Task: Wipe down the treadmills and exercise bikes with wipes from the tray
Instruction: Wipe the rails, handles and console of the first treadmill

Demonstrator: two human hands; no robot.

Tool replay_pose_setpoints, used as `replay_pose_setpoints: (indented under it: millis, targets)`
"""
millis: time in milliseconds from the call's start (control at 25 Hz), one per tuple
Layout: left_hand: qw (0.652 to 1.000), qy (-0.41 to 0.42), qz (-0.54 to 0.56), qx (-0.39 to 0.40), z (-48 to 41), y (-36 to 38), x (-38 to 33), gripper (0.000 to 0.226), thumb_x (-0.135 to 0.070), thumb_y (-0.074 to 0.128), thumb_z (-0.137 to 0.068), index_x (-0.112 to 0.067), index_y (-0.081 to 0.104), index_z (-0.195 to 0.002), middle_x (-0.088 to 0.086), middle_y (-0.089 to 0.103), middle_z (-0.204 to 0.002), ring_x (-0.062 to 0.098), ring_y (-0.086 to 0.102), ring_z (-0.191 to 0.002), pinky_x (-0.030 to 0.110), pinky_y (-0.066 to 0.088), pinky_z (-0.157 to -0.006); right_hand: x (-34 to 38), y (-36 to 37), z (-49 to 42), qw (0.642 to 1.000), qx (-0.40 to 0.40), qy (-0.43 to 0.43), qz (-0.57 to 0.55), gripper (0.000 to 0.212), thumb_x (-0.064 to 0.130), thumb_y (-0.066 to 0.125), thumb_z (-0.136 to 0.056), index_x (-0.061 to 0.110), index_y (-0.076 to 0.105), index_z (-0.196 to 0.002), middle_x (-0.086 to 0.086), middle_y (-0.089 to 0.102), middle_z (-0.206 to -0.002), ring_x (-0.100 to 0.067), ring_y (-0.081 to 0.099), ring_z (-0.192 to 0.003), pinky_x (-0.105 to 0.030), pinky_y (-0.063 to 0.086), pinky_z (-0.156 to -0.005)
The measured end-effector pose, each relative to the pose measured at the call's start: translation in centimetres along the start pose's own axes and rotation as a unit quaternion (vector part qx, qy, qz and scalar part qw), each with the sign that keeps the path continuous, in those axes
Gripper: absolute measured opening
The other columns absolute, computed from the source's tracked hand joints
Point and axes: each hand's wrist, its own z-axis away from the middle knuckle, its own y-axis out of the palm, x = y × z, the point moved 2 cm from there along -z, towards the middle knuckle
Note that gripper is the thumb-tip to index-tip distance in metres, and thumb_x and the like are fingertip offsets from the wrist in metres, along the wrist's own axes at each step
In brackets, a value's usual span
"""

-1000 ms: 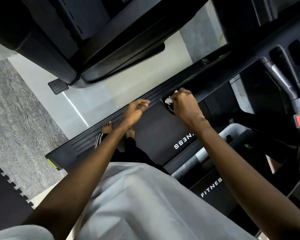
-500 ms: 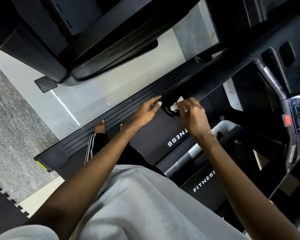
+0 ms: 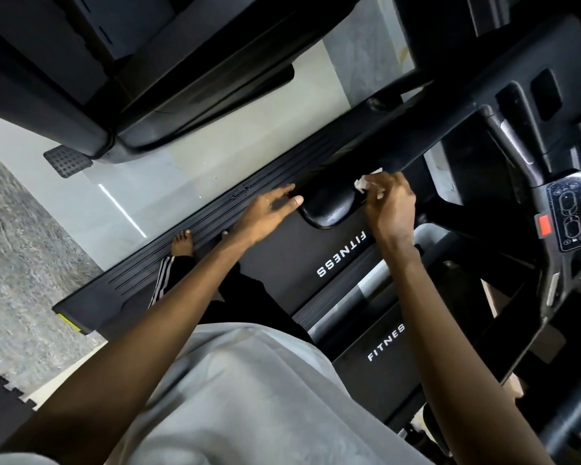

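Observation:
I stand on a black treadmill (image 3: 336, 260) whose belt reads FITNESS. My right hand (image 3: 391, 206) pinches a crumpled white wipe (image 3: 366, 182) against the black handrail (image 3: 332, 209) that crosses above the belt. My left hand (image 3: 269, 213) hovers at the rail's left end with its fingers stretched out straight, the thumb by the rail's tip. It holds nothing. The tray is not in view.
A control pad (image 3: 567, 213) with a red button sits on the console arm at the right. Another black machine (image 3: 131, 78) with a studded pedal (image 3: 66, 161) stands across the pale floor at upper left. Grey carpet and black mat tiles lie at the left.
My left hand has opened from a loose curl and moved right toward the rail's end. My right hand with the wipe has slid along the rail. The view has shifted.

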Motion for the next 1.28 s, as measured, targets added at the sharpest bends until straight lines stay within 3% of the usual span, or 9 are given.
replay_pose_setpoints:
  millis: [120,400,520,640,760,880,1040,1160,1280]
  targets:
    - [0.999,-0.024,-0.023,0.008,-0.5,-0.1,0.6,0.063,-0.087,0.060,-0.072,-0.062,0.054,-0.129,-0.026,0.052,-0.144,0.003,0.046,-0.137,0.047,0.027,-0.122,1.2,1.9,3.2,0.994,0.069,-0.083,0.024,0.028,0.016,0.055,-0.097,0.016,0.071,-0.120,-0.006,0.064,-0.122,-0.022,0.062,-0.110,-0.034,0.052,-0.097]
    - [1.000,-0.016,-0.011,0.004,-0.3,-0.8,0.2,0.058,-0.073,0.055,-0.085,-0.046,0.058,-0.136,-0.016,0.056,-0.143,0.010,0.049,-0.136,0.029,0.027,-0.118,3.2,3.1,-1.2,0.961,0.210,-0.170,0.068,0.050,-0.001,0.049,-0.085,0.018,0.068,-0.127,0.004,0.061,-0.138,-0.017,0.061,-0.122,-0.036,0.047,-0.106]
    - [1.000,-0.015,0.024,-0.002,-0.3,-0.4,0.0,0.038,-0.038,0.057,-0.102,-0.030,0.059,-0.139,-0.014,0.059,-0.136,0.008,0.050,-0.134,0.005,0.027,-0.105,5.2,5.2,-2.9,0.893,0.265,-0.287,0.223,0.050,0.017,0.038,-0.086,0.016,0.068,-0.126,0.000,0.065,-0.132,-0.014,0.060,-0.123,-0.033,0.022,-0.120]
    - [0.997,-0.018,0.068,-0.022,-0.7,-0.4,0.1,0.034,-0.015,0.052,-0.105,-0.010,0.060,-0.137,-0.008,0.057,-0.133,0.005,0.045,-0.134,-0.010,0.018,-0.093,4.7,6.2,-4.2,0.842,0.270,-0.360,0.297,0.049,0.029,0.033,-0.091,0.014,0.070,-0.121,-0.004,0.066,-0.130,-0.013,0.060,-0.123,-0.046,0.019,-0.121]
    - [0.996,-0.029,0.087,-0.005,-0.9,0.0,1.3,0.051,-0.041,0.058,-0.098,-0.014,0.058,-0.141,-0.004,0.058,-0.142,0.001,0.048,-0.134,0.010,0.026,-0.115,3.9,6.4,-8.3,0.829,0.310,-0.304,0.353,0.042,0.025,0.033,-0.102,0.018,0.064,-0.129,-0.002,0.057,-0.143,-0.010,0.047,-0.137,-0.049,0.009,-0.123]
    - [0.996,-0.054,0.072,-0.005,-0.8,0.9,2.3,0.077,-0.076,0.058,-0.080,-0.035,0.052,-0.145,-0.011,0.062,-0.138,0.001,0.054,-0.130,0.035,0.038,-0.117,3.8,6.9,-10.2,0.812,0.325,-0.296,0.384,0.073,0.036,0.006,-0.092,0.012,0.066,-0.125,-0.010,0.059,-0.140,-0.021,0.052,-0.133,-0.047,0.013,-0.122]
    - [0.993,-0.055,0.105,-0.019,-1.0,1.2,1.8,0.080,-0.071,0.062,-0.079,-0.029,0.052,-0.146,-0.009,0.064,-0.136,0.001,0.055,-0.128,0.039,0.038,-0.117,4.9,8.7,-7.4,0.759,0.420,-0.381,0.320,0.074,0.039,0.005,-0.092,0.009,0.060,-0.132,-0.011,0.056,-0.143,-0.025,0.051,-0.133,-0.041,0.021,-0.121]
    - [0.994,-0.048,0.101,-0.007,-0.9,0.7,0.8,0.082,-0.066,0.062,-0.078,-0.021,0.052,-0.146,-0.005,0.064,-0.136,0.001,0.056,-0.127,0.037,0.038,-0.118,4.5,8.2,-9.4,0.795,0.399,-0.333,0.315,0.045,0.030,0.029,-0.103,0.023,0.059,-0.135,-0.002,0.054,-0.146,-0.014,0.050,-0.134,-0.039,0.014,-0.122]
    - [0.996,-0.051,0.073,0.016,-1.0,-0.1,0.1,0.085,-0.070,0.061,-0.078,-0.023,0.051,-0.148,-0.005,0.058,-0.144,0.002,0.052,-0.132,0.038,0.035,-0.120,2.8,6.5,-11.6,0.821,0.322,-0.291,0.370,0.055,0.032,0.021,-0.099,0.020,0.065,-0.128,-0.006,0.060,-0.140,-0.019,0.057,-0.128,-0.040,0.016,-0.122]
